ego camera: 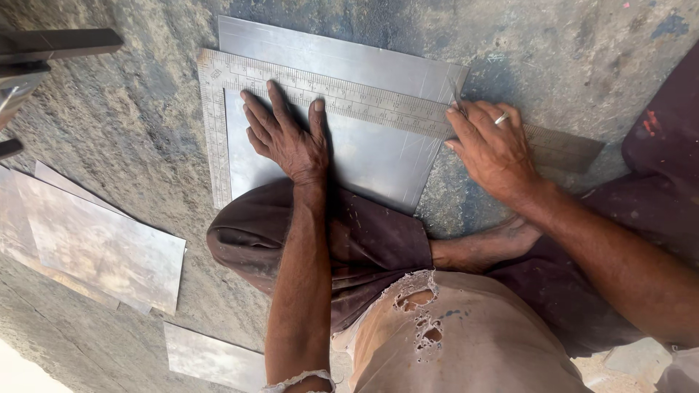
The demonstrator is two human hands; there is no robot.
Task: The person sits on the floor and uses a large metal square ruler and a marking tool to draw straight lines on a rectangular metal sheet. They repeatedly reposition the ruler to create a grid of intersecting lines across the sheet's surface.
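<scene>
A square metal sheet (378,156) lies flat on the rough concrete floor (131,124). Across it rests a steel carpenter's square (349,94), its long arm running right and its short arm (216,145) running down the sheet's left edge. My left hand (285,135) presses flat on the sheet and the square, fingers spread. My right hand (491,145), with a ring on one finger, pinches a thin scriber (456,98) whose tip touches the sheet at the ruler's edge near the right corner. My knee (291,233) rests on the sheet's near edge.
More cut metal sheets lie on the floor at the left (102,247) and near my elbow (211,360). A dark metal tool or bar (58,44) juts in from the top left corner. My folded legs fill the lower right.
</scene>
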